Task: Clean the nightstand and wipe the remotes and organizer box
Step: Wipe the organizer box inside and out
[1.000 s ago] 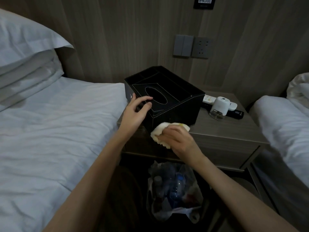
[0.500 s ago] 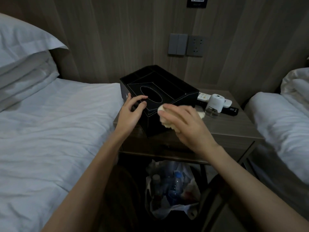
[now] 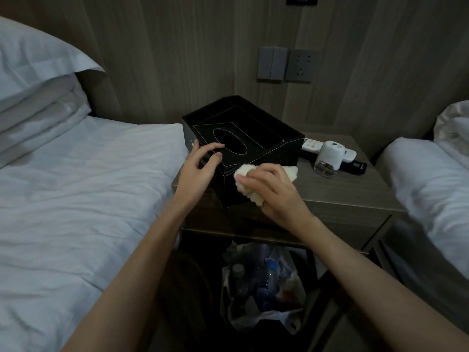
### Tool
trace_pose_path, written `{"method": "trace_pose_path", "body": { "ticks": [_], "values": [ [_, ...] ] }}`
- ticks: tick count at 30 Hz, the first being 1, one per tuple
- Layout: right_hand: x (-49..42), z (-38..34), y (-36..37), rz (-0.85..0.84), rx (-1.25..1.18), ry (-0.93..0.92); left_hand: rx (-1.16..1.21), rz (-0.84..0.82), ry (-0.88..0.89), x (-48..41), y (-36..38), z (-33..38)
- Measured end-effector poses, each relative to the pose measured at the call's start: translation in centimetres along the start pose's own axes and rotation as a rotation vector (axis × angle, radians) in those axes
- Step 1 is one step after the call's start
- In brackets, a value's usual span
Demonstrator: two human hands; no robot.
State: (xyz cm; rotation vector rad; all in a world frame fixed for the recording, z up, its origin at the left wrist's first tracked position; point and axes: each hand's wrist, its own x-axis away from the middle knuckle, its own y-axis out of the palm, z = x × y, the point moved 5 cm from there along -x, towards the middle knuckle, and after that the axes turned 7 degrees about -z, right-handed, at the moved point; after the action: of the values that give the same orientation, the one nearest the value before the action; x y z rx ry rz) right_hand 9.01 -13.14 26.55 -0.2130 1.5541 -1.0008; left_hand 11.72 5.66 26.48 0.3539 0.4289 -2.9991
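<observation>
A black organizer box (image 3: 256, 128) with an oval tissue slot stands on the left part of the wooden nightstand (image 3: 342, 189). My left hand (image 3: 200, 168) grips its near left corner, fingers curled over the top edge. My right hand (image 3: 274, 191) holds a pale yellow cloth (image 3: 247, 176) pressed against the box's near right side. A white remote (image 3: 314, 146) and a black remote (image 3: 355, 166) lie behind the box on the right, partly hidden by a small white device.
A small white device on a clear base (image 3: 330, 158) stands on the nightstand's right part. A bin lined with a bag of bottles (image 3: 264, 283) sits under the nightstand. Beds flank it, left (image 3: 88, 186) and right (image 3: 431, 179). Wall switches (image 3: 271, 63) hang above.
My right hand with the cloth rose from the box's lower front edge to its upper right side, then slid slightly down. The left hand kept its grip on the box corner.
</observation>
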Motion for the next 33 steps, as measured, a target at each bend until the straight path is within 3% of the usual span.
{"method": "trace_pose_path", "body": {
  "ticks": [10,14,18,25,33],
  "values": [
    [3.6,-0.4,2.4,-0.390,0.002,-0.081,0.026,0.016,-0.030,0.5,-0.1,0.7],
    [1.7,-1.3,-1.8,-0.241,-0.001,-0.087,0.041,0.025,-0.020,0.5,-0.1,0.6],
    [-1.8,1.3,-5.8,-0.077,0.047,0.135,0.061,0.035,-0.008,0.6,0.1,0.9],
    [-0.8,1.7,-3.2,0.027,0.019,0.193,0.042,0.033,-0.017,0.6,-0.1,0.7],
    [3.9,0.7,1.8,-0.367,0.003,0.043,0.049,0.042,0.010,0.9,0.0,1.2]
  ]
}}
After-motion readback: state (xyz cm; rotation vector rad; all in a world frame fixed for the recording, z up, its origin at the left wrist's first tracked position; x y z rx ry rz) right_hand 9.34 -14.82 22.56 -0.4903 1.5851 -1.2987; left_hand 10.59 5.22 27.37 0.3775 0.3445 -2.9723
